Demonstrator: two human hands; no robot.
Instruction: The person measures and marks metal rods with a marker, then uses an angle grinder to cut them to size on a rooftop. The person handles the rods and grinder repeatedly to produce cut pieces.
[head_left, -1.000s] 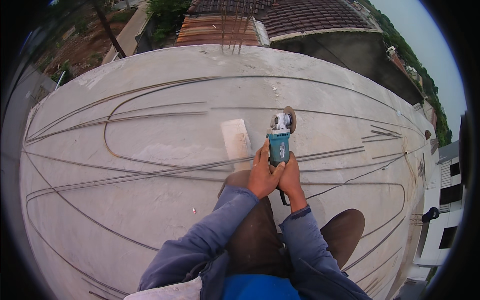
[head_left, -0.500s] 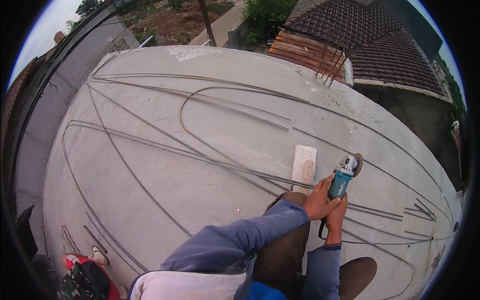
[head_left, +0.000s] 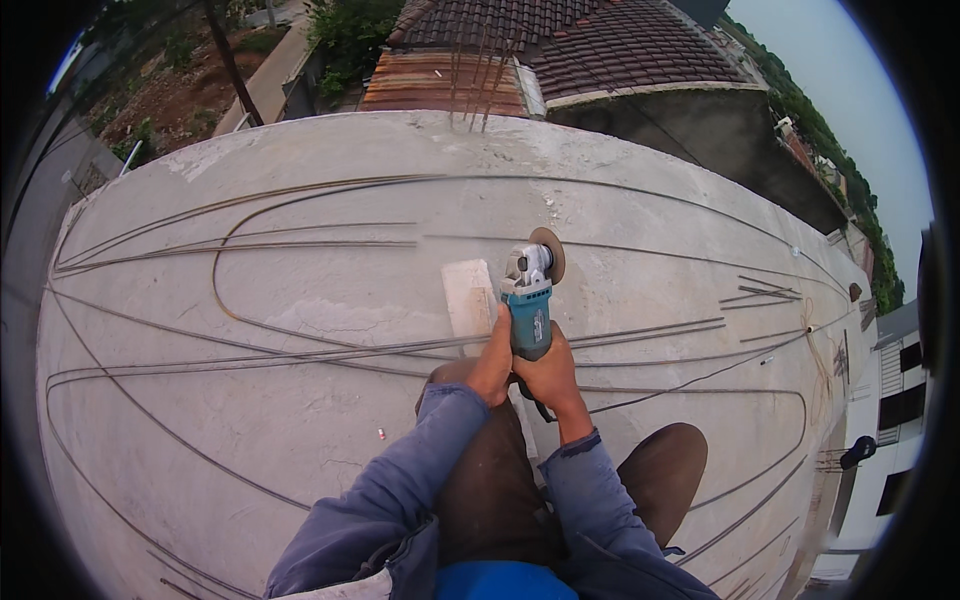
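Note:
Both my hands grip a teal angle grinder (head_left: 528,300) in front of me. My left hand (head_left: 493,358) wraps its body from the left, and my right hand (head_left: 553,377) holds it from the right and below. The grinder's round disc (head_left: 549,253) points away from me, over the concrete roof slab (head_left: 300,400). A pale wooden block (head_left: 467,296) lies on the slab just left of the grinder, under long steel rebars (head_left: 300,350) that run across the slab. My knees in brown trousers show below my hands.
Several long thin rebars curve across the slab, with short offcuts (head_left: 755,292) at the right. The slab's edge drops to tiled roofs (head_left: 600,50) at the back and a white building (head_left: 890,400) at the right. A black cable (head_left: 700,378) trails right.
My head has swung back to the right, so the grinder and block sit near the picture's middle again. Both hands keep the same grip on the grinder.

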